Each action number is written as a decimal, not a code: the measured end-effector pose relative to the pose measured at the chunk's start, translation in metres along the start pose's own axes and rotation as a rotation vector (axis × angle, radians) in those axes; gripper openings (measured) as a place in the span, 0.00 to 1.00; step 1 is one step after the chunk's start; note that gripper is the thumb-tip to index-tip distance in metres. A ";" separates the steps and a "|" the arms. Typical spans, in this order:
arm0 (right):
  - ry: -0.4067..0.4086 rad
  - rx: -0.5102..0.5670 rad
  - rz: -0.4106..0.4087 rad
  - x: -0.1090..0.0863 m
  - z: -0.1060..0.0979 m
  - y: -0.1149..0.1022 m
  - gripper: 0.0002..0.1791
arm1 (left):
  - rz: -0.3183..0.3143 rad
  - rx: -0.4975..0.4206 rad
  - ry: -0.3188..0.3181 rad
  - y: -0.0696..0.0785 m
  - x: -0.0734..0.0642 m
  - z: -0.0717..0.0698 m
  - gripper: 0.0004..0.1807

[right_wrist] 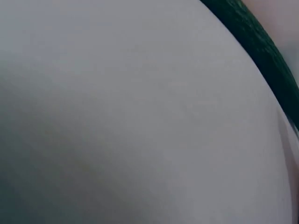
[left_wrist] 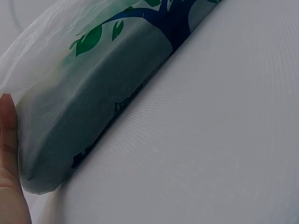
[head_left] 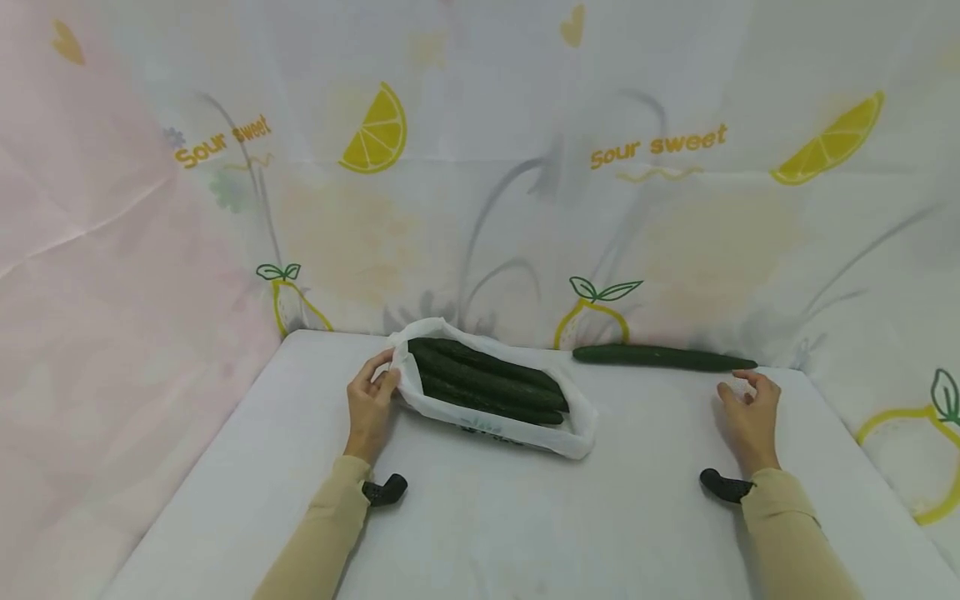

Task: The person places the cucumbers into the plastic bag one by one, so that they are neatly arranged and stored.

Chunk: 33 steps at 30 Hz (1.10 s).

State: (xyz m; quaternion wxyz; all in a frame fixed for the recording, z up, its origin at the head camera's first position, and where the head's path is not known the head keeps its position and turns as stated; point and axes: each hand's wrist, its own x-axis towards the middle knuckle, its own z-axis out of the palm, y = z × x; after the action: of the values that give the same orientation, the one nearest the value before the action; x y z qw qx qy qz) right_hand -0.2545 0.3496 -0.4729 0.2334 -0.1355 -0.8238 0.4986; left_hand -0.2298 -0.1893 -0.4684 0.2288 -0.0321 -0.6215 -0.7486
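Note:
A white plastic bag (head_left: 525,429) with its mouth rolled open lies on the table, holding several dark green cucumbers (head_left: 487,379). At its left end, my left hand (head_left: 369,408) pinches the rim between thumb and fingers. The left wrist view shows the thumb (left_wrist: 8,144) along the outside of the bag (left_wrist: 93,102), which has a green and blue tree print. One more cucumber (head_left: 663,357) lies loose along the back edge. Just in front of its right end is my right hand (head_left: 752,417), fingers bent, thumb apart, nothing between them. In the right wrist view this cucumber (right_wrist: 261,49) crosses the upper right corner.
The white table (head_left: 525,525) runs back to a hanging cloth (head_left: 480,208) printed with lemons and lettering. A pinkish cloth side (head_left: 112,333) borders the table on the left. Black wrist devices (head_left: 386,490) stick out from both sleeves.

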 end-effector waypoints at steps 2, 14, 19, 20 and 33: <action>-0.043 -0.029 -0.050 0.008 -0.006 0.003 0.26 | -0.001 0.005 0.000 0.000 0.001 0.000 0.18; -0.428 -0.383 -0.276 0.031 -0.016 0.010 0.38 | 0.028 -0.001 -0.012 0.002 0.000 -0.001 0.18; -0.398 -0.411 -0.317 0.033 -0.014 0.009 0.35 | 0.022 0.013 -0.027 0.002 0.002 0.000 0.19; -0.387 -0.402 -0.324 0.033 -0.015 0.008 0.35 | 0.024 0.010 -0.031 0.002 0.003 0.000 0.19; -0.357 -0.450 -0.491 0.033 -0.019 0.014 0.27 | 0.002 0.007 -0.026 0.001 0.002 0.000 0.19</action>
State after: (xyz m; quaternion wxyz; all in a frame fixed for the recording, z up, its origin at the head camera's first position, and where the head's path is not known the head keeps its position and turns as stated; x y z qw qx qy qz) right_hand -0.2728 0.3860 -0.4699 0.1632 0.1072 -0.9484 0.2499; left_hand -0.2317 -0.1899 -0.4666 0.2215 -0.0416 -0.6271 -0.7456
